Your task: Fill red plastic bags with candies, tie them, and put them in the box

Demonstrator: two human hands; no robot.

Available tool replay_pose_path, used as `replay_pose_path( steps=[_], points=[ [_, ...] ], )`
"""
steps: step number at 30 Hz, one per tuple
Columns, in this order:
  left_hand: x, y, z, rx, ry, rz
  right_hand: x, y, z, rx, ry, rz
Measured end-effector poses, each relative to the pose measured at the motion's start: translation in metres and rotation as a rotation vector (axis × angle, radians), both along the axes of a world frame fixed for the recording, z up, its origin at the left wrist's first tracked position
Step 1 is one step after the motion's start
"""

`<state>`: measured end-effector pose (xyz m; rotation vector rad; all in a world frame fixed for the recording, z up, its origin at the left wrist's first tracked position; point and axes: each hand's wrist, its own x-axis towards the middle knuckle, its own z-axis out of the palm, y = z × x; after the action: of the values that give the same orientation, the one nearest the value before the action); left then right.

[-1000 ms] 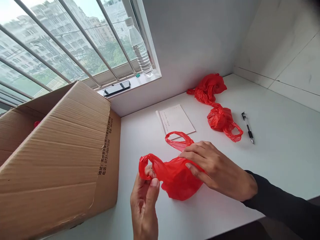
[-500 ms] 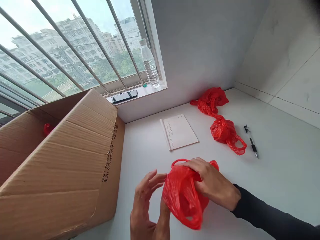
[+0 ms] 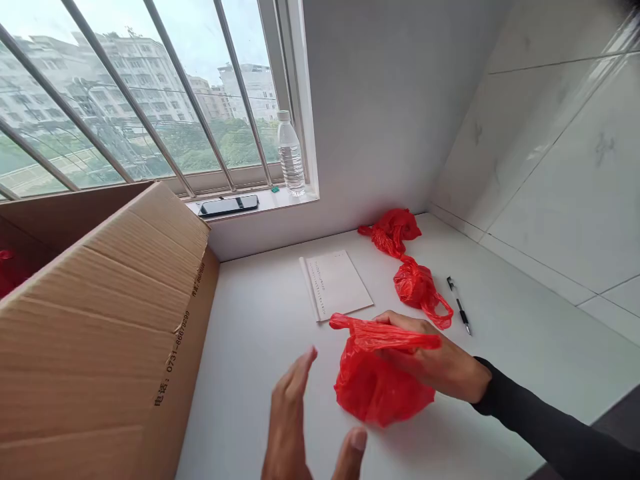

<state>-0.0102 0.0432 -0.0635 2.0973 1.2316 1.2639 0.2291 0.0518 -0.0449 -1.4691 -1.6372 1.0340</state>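
A red plastic bag (image 3: pixel 383 390) with something bulky inside stands at the near middle of the white tabletop. My right hand (image 3: pixel 425 353) is closed on its upper part from the right side, and the bag's handles fold over the fingers. What the bag contains cannot be made out. Just left of the bag, apart from it, my left hand (image 3: pixel 295 427) is open, with thumb and fingers spread and nothing between them. Beyond the bag lies a pale notebook (image 3: pixel 337 283) with lines of writing on its cover.
A big open cardboard box (image 3: pixel 105 320) stands on the left, something red (image 3: pixel 10 270) inside. Two more red plastic bags, one farther back (image 3: pixel 397 230) and one nearer (image 3: pixel 416 283), lie beside a pen (image 3: pixel 460 307). The windowsill carries a phone (image 3: pixel 229 205) and a water bottle (image 3: pixel 291 160).
My left hand has come off the red bag and spread wider. The right hand has gathered the bag's top, and its handles have swung up. The view has turned to the right.
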Motion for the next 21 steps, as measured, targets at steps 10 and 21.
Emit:
replay_pose_path(
  steps=[10, 21],
  points=[
    [0.053, 0.007, 0.016, -0.168, -0.313, -0.171, 0.005, -0.021, 0.017, -0.203, 0.421, 0.028],
    [0.046, 0.012, 0.041, -0.488, -0.560, -0.062, 0.019, -0.028, 0.013, 0.028, 0.451, -0.237]
  ],
)
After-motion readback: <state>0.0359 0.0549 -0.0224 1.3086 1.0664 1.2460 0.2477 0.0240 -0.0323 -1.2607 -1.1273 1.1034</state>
